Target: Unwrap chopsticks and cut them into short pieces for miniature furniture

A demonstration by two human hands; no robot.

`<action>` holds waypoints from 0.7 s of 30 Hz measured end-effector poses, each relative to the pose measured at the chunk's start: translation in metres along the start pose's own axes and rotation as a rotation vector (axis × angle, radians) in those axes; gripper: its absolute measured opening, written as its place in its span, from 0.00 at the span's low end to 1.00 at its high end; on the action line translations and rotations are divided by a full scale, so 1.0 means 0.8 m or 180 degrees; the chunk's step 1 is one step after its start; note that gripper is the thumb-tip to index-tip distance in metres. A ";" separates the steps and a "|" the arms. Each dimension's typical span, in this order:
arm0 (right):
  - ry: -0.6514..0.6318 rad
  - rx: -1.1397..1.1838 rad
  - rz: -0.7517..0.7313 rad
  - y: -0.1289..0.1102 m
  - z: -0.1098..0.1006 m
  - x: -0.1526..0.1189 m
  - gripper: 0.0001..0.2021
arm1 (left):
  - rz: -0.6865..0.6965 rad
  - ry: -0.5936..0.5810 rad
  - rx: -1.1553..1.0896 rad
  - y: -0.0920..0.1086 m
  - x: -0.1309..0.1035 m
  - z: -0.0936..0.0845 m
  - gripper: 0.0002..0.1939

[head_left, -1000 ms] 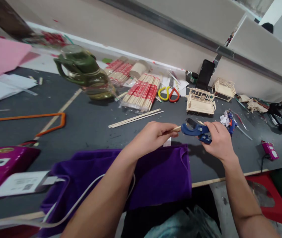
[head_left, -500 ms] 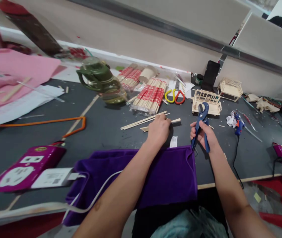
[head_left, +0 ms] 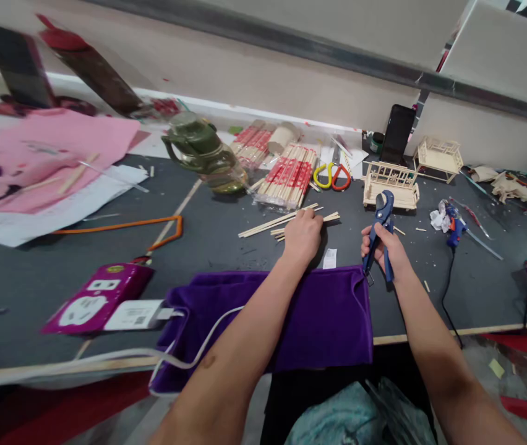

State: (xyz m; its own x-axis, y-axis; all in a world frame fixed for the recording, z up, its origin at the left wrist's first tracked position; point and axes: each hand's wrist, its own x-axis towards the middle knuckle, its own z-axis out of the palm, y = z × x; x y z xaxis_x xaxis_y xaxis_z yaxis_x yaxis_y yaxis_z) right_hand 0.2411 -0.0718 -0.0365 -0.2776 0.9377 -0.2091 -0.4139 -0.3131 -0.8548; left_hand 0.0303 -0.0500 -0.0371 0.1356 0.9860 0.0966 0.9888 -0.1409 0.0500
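My left hand (head_left: 304, 236) rests over a small group of thin wooden sticks (head_left: 263, 228) on the dark table, its fingers curled down at them; the fingertips are hidden, so what they grip is unclear. My right hand (head_left: 389, 247) is wrapped around the handles of a blue cutter (head_left: 383, 213), held upright above the table. Behind the cutter stands a small wooden model bench (head_left: 393, 190), with a second wooden model (head_left: 438, 157) to its right. A purple cloth (head_left: 328, 321) lies under my left forearm.
Scissors (head_left: 333, 177), packs of chopsticks (head_left: 286, 176) and a green jug (head_left: 208, 154) stand along the back. A blue glue gun (head_left: 456, 230) with its cord lies right. Left are a magenta power strip (head_left: 106, 296), an orange frame (head_left: 177, 230) and pink material (head_left: 82, 139).
The camera view has shifted, so the table's items appear farther right. Both hands stay at nearly the same places, left over the sticks and right around the cutter.
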 end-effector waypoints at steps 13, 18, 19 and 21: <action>0.0193 0.0019 -0.0080 0.013 -0.008 0.011 0.25 | -0.0714 0.0439 -0.0241 -0.043 -0.002 0.008 0.14; 0.0185 0.0008 -0.0095 0.014 -0.006 0.010 0.25 | -0.0721 0.0336 -0.0232 -0.049 -0.004 0.003 0.16; 0.0188 0.0007 -0.0105 0.013 -0.005 0.009 0.24 | -0.0719 0.0327 -0.0222 -0.050 -0.005 0.002 0.16; 0.0190 0.0019 -0.0116 0.012 -0.003 0.008 0.24 | -0.0741 0.0306 -0.0187 -0.053 -0.007 -0.001 0.17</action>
State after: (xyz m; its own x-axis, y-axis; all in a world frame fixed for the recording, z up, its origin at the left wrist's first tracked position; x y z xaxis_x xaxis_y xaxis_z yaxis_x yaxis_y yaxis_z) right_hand 0.2375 -0.0688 -0.0474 -0.2102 0.9557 -0.2059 -0.4279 -0.2793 -0.8596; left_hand -0.0122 -0.0493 -0.0390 -0.1047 0.9799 0.1695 0.9869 0.0813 0.1393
